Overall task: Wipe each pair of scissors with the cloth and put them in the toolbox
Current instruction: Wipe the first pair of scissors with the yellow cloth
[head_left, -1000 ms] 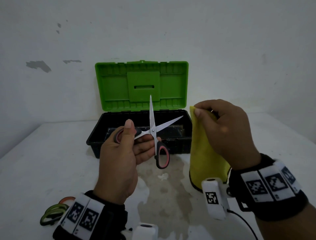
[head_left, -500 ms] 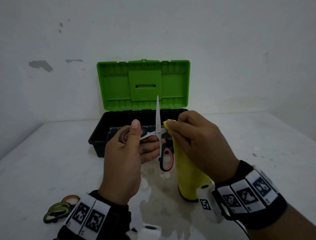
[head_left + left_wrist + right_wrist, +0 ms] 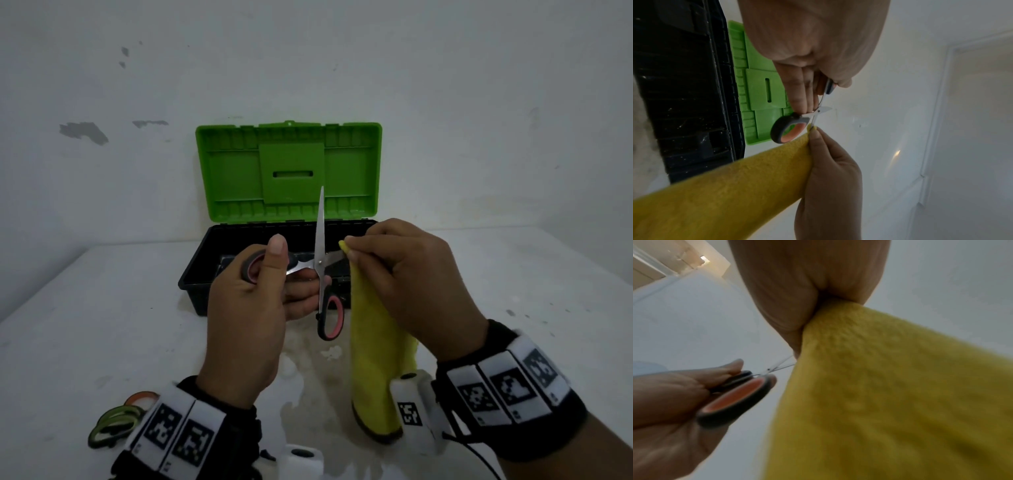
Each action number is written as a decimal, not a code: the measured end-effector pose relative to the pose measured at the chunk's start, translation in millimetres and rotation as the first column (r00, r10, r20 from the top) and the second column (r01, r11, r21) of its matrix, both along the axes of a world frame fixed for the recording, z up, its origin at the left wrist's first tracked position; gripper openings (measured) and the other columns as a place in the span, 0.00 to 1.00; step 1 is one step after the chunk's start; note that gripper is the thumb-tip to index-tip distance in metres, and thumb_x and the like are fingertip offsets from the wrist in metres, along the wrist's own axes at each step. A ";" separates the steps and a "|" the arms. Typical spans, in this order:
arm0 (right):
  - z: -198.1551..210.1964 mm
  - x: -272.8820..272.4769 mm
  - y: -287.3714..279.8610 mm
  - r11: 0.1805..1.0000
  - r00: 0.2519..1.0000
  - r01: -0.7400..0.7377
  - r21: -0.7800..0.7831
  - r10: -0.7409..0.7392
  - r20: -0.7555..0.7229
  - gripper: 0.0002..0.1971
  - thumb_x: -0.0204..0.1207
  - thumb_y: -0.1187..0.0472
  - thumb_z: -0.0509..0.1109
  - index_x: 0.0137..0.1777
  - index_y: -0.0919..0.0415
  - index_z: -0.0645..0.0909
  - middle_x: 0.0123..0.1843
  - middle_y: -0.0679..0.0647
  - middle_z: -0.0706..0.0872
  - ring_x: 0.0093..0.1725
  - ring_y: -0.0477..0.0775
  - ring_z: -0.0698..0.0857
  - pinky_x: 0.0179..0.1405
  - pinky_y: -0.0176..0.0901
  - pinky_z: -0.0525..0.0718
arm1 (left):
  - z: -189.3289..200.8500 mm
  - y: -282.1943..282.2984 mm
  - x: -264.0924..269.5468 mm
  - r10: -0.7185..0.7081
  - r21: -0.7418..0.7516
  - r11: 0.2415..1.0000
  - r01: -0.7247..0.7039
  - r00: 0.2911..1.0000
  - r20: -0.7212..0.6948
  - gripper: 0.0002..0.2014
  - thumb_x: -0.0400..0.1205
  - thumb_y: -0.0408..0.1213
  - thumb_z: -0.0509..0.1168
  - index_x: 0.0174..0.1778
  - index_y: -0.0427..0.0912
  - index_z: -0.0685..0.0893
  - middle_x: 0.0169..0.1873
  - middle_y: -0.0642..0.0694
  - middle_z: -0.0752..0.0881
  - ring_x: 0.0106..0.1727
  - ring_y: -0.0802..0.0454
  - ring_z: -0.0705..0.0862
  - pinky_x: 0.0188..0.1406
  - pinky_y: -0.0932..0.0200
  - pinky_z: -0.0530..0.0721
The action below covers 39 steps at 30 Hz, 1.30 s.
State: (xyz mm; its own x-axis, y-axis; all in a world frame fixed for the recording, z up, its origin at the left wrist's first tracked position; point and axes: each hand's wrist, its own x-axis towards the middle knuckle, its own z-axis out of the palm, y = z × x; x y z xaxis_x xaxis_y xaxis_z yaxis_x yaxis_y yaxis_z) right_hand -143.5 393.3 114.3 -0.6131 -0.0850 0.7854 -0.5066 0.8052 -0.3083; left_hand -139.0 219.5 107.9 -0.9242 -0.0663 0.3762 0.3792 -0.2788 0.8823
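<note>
Midway through wiping: my left hand (image 3: 246, 318) gripped the opened scissors (image 3: 320, 263) above the toolbox (image 3: 197, 274); my right hand (image 3: 411, 284) pinched cloth (image 3: 373, 342) round one blade. Next, draw toward the tip.

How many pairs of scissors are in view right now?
At least 2. One pair of scissors, open, is held in the left hand above the toolbox. Green handles lie at the table's near left edge, partly hidden by the wrist; more may be there.

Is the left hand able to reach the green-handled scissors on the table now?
Probably not yet: the left hand grips the open black-and-pink scissors; the green-handled scissors lie unobstructed beside that wrist.
</note>
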 end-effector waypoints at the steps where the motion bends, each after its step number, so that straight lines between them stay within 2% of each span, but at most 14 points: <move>1: -0.8 -0.1 -3.0 1.000 1.000 0.007 -0.004 -0.007 -0.002 0.08 0.77 0.63 0.74 0.54 0.58 0.91 0.46 0.51 0.89 0.44 0.45 0.85 0.47 0.26 0.80 | -0.3 0.5 0.0 0.001 -0.006 1.000 -0.001 1.000 0.000 0.15 0.80 0.48 0.61 0.38 0.39 0.79 0.25 0.44 0.88 0.35 0.48 0.93 0.31 0.56 0.90; 6: -4.6 0.7 -18.3 0.998 0.998 -0.058 -0.033 0.057 -0.028 0.08 0.78 0.64 0.73 0.53 0.62 0.91 0.46 0.52 0.88 0.43 0.44 0.83 0.47 0.22 0.77 | -1.8 1.0 -2.1 0.012 -0.018 1.000 -0.012 1.000 0.017 0.15 0.79 0.50 0.62 0.39 0.41 0.82 0.29 0.39 0.89 0.36 0.45 0.93 0.32 0.55 0.91; 9: -6.3 1.8 -11.4 0.996 0.995 -0.087 -0.005 0.086 -0.045 0.08 0.79 0.63 0.72 0.55 0.62 0.91 0.46 0.52 0.88 0.44 0.45 0.84 0.47 0.31 0.82 | -1.5 -0.9 -2.8 -0.010 0.003 1.000 0.010 0.998 0.056 0.13 0.79 0.51 0.62 0.37 0.46 0.84 0.29 0.41 0.90 0.36 0.46 0.93 0.31 0.55 0.90; 11: -7.7 2.6 -4.9 0.997 0.996 -0.073 0.008 0.074 -0.049 0.09 0.80 0.62 0.72 0.56 0.62 0.91 0.47 0.52 0.88 0.45 0.45 0.84 0.46 0.33 0.83 | -1.7 -2.1 -3.3 -0.021 0.028 0.999 0.019 0.996 0.089 0.13 0.77 0.52 0.62 0.35 0.50 0.85 0.30 0.39 0.90 0.35 0.45 0.93 0.30 0.55 0.90; 14: -7.3 1.8 6.2 0.999 0.998 -0.038 -0.008 0.037 -0.056 0.09 0.79 0.62 0.73 0.56 0.60 0.90 0.47 0.52 0.88 0.45 0.41 0.83 0.48 0.26 0.81 | -1.2 -3.6 -4.7 -0.039 0.040 0.999 0.035 0.991 0.125 0.15 0.78 0.52 0.61 0.40 0.44 0.82 0.30 0.39 0.90 0.34 0.45 0.93 0.30 0.55 0.89; 17: -6.1 -0.6 17.5 1.000 0.999 -0.030 0.001 0.030 -0.046 0.08 0.78 0.63 0.74 0.55 0.60 0.91 0.46 0.52 0.88 0.43 0.44 0.85 0.47 0.27 0.82 | 1.2 -3.7 -3.8 -0.063 0.038 0.998 0.058 0.988 0.143 0.17 0.81 0.51 0.59 0.43 0.38 0.79 0.29 0.39 0.91 0.34 0.44 0.93 0.29 0.55 0.90; 20: -5.8 -4.7 32.8 1.000 1.000 -0.007 0.012 0.007 -0.002 0.07 0.77 0.64 0.75 0.54 0.60 0.91 0.44 0.51 0.88 0.42 0.43 0.85 0.46 0.27 0.81 | 5.7 -5.7 -4.6 -0.066 0.054 0.997 0.057 0.980 0.186 0.15 0.85 0.47 0.59 0.43 0.39 0.79 0.27 0.41 0.91 0.31 0.48 0.92 0.26 0.59 0.88; 23: -4.6 -6.3 48.5 0.998 0.998 0.066 -0.011 -0.066 0.018 0.06 0.77 0.64 0.76 0.52 0.58 0.91 0.45 0.50 0.89 0.43 0.39 0.83 0.49 0.21 0.77 | 11.2 -10.4 -8.0 -0.092 0.117 0.991 0.063 0.960 0.266 0.14 0.85 0.48 0.60 0.42 0.40 0.80 0.27 0.41 0.91 0.30 0.48 0.92 0.25 0.59 0.88; 25: -1.8 -2.8 49.0 0.996 0.996 0.086 -0.032 -0.087 -0.007 0.06 0.77 0.65 0.76 0.52 0.59 0.91 0.45 0.51 0.90 0.45 0.37 0.81 0.50 0.17 0.74 | 14.6 -12.2 -10.8 -0.105 0.142 0.988 0.064 0.945 0.309 0.15 0.85 0.49 0.61 0.42 0.41 0.80 0.26 0.41 0.90 0.29 0.48 0.92 0.24 0.60 0.87; 27: 1.7 3.7 39.0 0.998 0.996 0.057 -0.011 -0.057 -0.071 0.06 0.77 0.65 0.75 0.53 0.61 0.90 0.46 0.52 0.89 0.45 0.37 0.81 0.51 0.18 0.73 | 16.4 -11.1 -12.3 -0.126 0.153 0.985 0.078 0.931 0.343 0.15 0.86 0.49 0.61 0.42 0.41 0.79 0.26 0.40 0.90 0.28 0.49 0.92 0.23 0.61 0.87; 30: 3.2 7.9 15.7 0.997 0.991 -0.031 0.066 0.040 -0.132 0.08 0.78 0.63 0.74 0.54 0.63 0.90 0.47 0.54 0.88 0.45 0.44 0.83 0.49 0.26 0.79 | 18.1 -4.6 -12.7 -0.153 0.164 0.982 0.098 0.918 0.366 0.15 0.86 0.49 0.61 0.42 0.40 0.79 0.32 0.36 0.87 0.28 0.49 0.91 0.24 0.60 0.87; 32: -1.2 4.4 1.9 0.991 0.991 -0.083 0.106 0.093 -0.097 0.08 0.80 0.62 0.72 0.54 0.62 0.90 0.47 0.55 0.87 0.43 0.50 0.85 0.44 0.40 0.85 | 18.4 -0.7 -12.8 -0.163 0.164 0.981 0.108 0.915 0.369 0.15 0.86 0.49 0.60 0.44 0.40 0.80 0.36 0.34 0.86 0.28 0.50 0.91 0.24 0.61 0.87; 34: -9.0 -1.1 -4.7 0.988 0.990 -0.097 0.123 0.108 -0.087 0.09 0.81 0.60 0.70 0.53 0.63 0.90 0.46 0.56 0.86 0.42 0.55 0.85 0.38 0.51 0.85 | 18.5 1.2 -13.3 -0.169 0.166 0.980 0.114 0.915 0.367 0.16 0.86 0.49 0.60 0.45 0.39 0.80 0.36 0.34 0.87 0.28 0.50 0.91 0.24 0.61 0.87; 39: -21.3 -12.8 10.1 0.998 0.994 -0.030 0.047 0.034 -0.100 0.10 0.81 0.59 0.69 0.50 0.64 0.90 0.44 0.56 0.86 0.39 0.56 0.85 0.35 0.53 0.85 | 15.5 2.9 -14.9 -0.168 0.174 0.979 0.108 0.909 0.382 0.16 0.87 0.49 0.60 0.45 0.38 0.79 0.36 0.33 0.87 0.31 0.47 0.93 0.27 0.59 0.88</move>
State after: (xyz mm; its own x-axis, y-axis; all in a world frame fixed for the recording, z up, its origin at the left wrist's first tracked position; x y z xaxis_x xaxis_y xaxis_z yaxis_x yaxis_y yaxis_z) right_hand -156.3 403.4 93.0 -0.5276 -0.1400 0.8379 -0.5591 0.7998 -0.2183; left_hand -153.9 222.5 123.4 -0.9987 0.0461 -0.0233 -0.0412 -0.4402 0.8970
